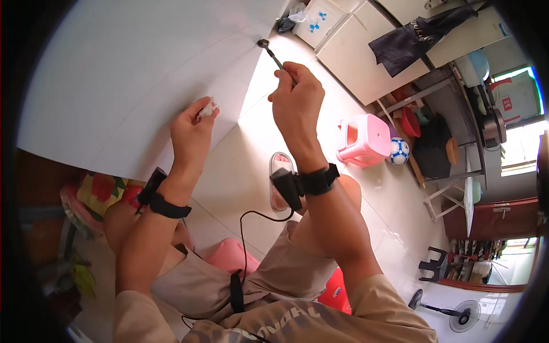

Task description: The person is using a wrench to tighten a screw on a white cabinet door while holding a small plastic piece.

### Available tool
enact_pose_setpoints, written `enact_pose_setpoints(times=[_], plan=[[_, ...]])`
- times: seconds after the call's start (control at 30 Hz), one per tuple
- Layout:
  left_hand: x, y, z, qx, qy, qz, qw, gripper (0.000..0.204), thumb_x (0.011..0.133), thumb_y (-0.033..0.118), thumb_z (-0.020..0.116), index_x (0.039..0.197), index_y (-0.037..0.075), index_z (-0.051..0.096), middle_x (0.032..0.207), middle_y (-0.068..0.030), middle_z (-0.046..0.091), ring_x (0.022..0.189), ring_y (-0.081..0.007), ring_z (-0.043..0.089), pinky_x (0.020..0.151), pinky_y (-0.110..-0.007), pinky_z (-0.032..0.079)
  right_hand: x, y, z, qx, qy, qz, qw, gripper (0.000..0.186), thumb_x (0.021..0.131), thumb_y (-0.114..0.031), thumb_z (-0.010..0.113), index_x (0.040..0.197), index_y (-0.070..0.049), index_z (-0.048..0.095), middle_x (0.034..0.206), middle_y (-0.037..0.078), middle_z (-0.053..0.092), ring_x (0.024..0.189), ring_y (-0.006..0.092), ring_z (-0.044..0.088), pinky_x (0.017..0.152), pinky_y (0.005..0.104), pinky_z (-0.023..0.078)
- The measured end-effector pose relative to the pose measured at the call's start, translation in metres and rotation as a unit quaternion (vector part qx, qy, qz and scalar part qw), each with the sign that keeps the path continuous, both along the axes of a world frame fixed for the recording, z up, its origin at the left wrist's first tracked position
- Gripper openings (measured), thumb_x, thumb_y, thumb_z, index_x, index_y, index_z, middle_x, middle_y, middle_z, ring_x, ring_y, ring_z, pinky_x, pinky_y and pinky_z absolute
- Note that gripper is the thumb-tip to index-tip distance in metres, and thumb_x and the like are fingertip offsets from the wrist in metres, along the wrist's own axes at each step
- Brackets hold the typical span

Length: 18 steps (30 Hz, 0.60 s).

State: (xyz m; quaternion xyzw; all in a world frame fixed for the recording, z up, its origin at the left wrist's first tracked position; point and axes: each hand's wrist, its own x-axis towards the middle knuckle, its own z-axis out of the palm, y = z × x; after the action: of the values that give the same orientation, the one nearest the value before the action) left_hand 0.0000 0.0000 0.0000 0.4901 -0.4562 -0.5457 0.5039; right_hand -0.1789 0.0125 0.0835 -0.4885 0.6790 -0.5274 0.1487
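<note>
My left hand [193,132] is closed in a pinch on a crumpled piece of white tissue [208,108], right beside a large white flat surface [143,68]. Farther forward, my right hand [296,94] grips a slim tool [271,54] by its handle. The tool has a small, rounded dark head, which lies at the far edge of the white surface; whether they touch I cannot tell. Both wrists carry black straps with small dark devices, and a black cable hangs from the right one.
A pink stool [366,140] and a blue-and-white ball [399,151] stand on the tiled floor to the right. Behind them is a metal-framed rack [457,108] loaded with household things. A dark apron [403,43] hangs on pale cabinets. A fan [464,315] is at the lower right.
</note>
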Motion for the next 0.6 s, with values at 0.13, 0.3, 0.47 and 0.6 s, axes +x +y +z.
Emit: enact_pose_setpoints(times=[0.13, 0.3, 0.47, 0.6], plan=[[0.008, 0.0, 0.008, -0.004, 0.033, 0.013, 0.999, 0.04, 0.094, -0.001, 0.058, 0.132, -0.014, 0.061, 0.119, -0.0175, 0.071, 0.106, -0.0171, 0.07, 0.094, -0.025, 0.052, 0.006, -0.003, -0.002, -0.03, -0.058, 0.005, 0.998, 0.02, 0.1, -0.004, 0.057, 0.11, 0.011, 0.067, 0.075, 0.017, 0.071, 0.054, 0.0204, 0.067, 0.056, 0.034, 0.052], [0.007, -0.003, 0.005, 0.006, 0.072, 0.021, 0.997, 0.04, 0.094, -0.001, 0.058, 0.131, -0.016, 0.06, 0.117, -0.016, 0.071, 0.104, -0.0165, 0.07, 0.095, -0.025, 0.052, -0.002, 0.003, -0.006, 0.029, -0.059, 0.036, 0.997, 0.021, 0.099, -0.003, 0.056, 0.108, 0.011, 0.069, 0.078, 0.018, 0.071, 0.054, 0.0201, 0.067, 0.055, 0.0328, 0.051], [0.008, 0.003, 0.012, 0.048, 0.029, -0.004, 0.998, 0.048, 0.094, -0.004, 0.051, 0.14, -0.018, 0.051, 0.125, -0.0203, 0.067, 0.116, -0.0222, 0.068, 0.102, -0.026, 0.05, 0.011, 0.02, -0.012, 0.009, 0.009, 0.019, 1.0, 0.019, 0.097, -0.003, 0.06, 0.108, 0.01, 0.07, 0.081, 0.021, 0.072, 0.065, 0.0228, 0.065, 0.064, 0.0344, 0.051], [-0.004, -0.007, 0.012, 0.03, 0.116, -0.003, 0.993, 0.05, 0.093, -0.004, 0.052, 0.14, -0.018, 0.05, 0.124, -0.021, 0.067, 0.117, -0.0224, 0.067, 0.098, -0.025, 0.05, 0.014, 0.033, -0.009, 0.003, 0.013, 0.022, 1.0, 0.017, 0.095, -0.002, 0.063, 0.107, 0.006, 0.072, 0.081, 0.019, 0.073, 0.064, 0.0229, 0.065, 0.064, 0.0337, 0.051]])
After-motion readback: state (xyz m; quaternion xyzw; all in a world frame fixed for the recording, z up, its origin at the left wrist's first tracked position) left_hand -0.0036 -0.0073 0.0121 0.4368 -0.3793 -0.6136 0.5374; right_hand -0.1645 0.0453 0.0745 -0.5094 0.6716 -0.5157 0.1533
